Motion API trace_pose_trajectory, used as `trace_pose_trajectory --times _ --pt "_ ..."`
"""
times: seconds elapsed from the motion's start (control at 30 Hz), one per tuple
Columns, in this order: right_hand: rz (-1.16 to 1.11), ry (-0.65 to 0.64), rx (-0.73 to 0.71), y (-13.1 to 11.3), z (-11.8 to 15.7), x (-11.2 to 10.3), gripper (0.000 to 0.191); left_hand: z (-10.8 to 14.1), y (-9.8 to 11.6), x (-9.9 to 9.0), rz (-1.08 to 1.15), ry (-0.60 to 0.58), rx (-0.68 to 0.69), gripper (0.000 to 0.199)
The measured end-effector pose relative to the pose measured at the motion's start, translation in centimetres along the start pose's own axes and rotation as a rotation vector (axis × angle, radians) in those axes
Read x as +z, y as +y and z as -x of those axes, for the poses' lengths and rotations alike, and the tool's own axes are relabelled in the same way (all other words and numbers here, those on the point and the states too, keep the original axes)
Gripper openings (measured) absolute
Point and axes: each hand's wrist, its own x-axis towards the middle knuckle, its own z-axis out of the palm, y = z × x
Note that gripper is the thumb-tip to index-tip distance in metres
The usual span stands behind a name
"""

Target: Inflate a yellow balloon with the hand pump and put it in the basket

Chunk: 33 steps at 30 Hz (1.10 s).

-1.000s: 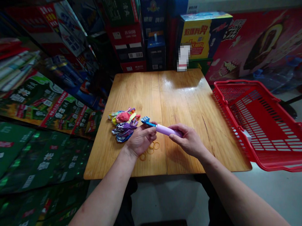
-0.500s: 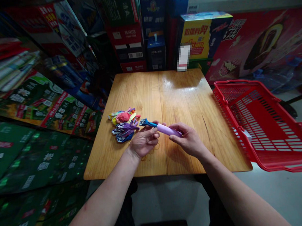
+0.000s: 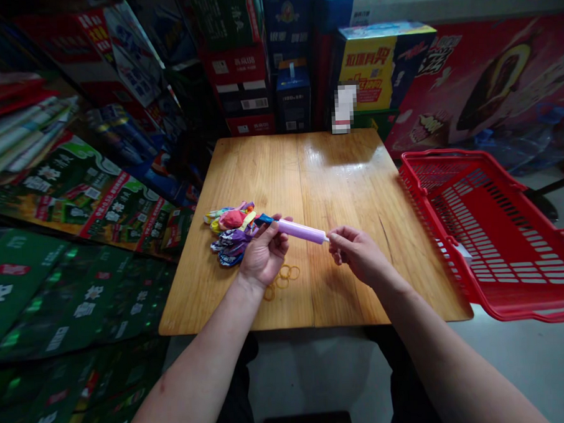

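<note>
A purple balloon pump (image 3: pixel 302 231), a slim tube, lies tilted across the space between my hands above the table. My left hand (image 3: pixel 265 249) is closed round its left end, where a blue balloon (image 3: pixel 264 219) sits on the nozzle, partly hidden by my fingers. With pinched fingers, my right hand (image 3: pixel 351 249) grips the thin pale end at the pump's right. Just left of my left hand lies a pile of deflated balloons (image 3: pixel 233 220), red, yellow, purple and dark blue. Several tan rubber bands (image 3: pixel 283 277) rest on the wood below the pump.
The wooden table (image 3: pixel 346 190) has stacked cartons (image 3: pixel 243 82) behind it and green beer cases (image 3: pixel 43 297) along its left. A red shopping basket (image 3: pixel 511 226) stands close by its right edge. A yellow and blue box (image 3: pixel 373 64) is at the back.
My right hand has shifted from the pump's barrel to its thin right end. My left hand has moved up onto the nozzle end, and the pump has slid left. More rubber bands show.
</note>
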Motion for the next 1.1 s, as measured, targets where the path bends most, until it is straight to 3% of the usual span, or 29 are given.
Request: trace_pose_trajectory --times 0.17,0.27,0.37,0.7,0.93,1.1 --pt "-0.597 -0.021 0.143 -2.0 -0.3 -2.1 0.025 -0.8 2.2 -0.7 0.043 -0.021 0.138 0.019" --pt "-0.888 -0.14 0.193 -2.4 0.0 -1.9 0.014 -0.6 1.8 -0.5 0.042 -0.006 0.131 0.017" --pt "-1.039 -0.207 0.216 -1.9 0.1 -1.3 0.01 -0.1 0.6 0.0 0.035 0.003 0.126 0.018" --pt "-1.113 -0.212 0.249 -0.6 0.4 -2.0 0.004 1.0 -0.7 0.1 -0.007 -0.062 0.133 0.028" --pt "-0.961 -0.207 0.176 -1.1 1.0 -1.1 0.006 0.9 0.8 0.4 -0.029 -0.017 0.186 0.023" --pt "-0.894 -0.133 0.099 -1.4 1.3 -0.1 0.011 0.7 1.2 0.4 -0.055 0.005 0.196 0.017"
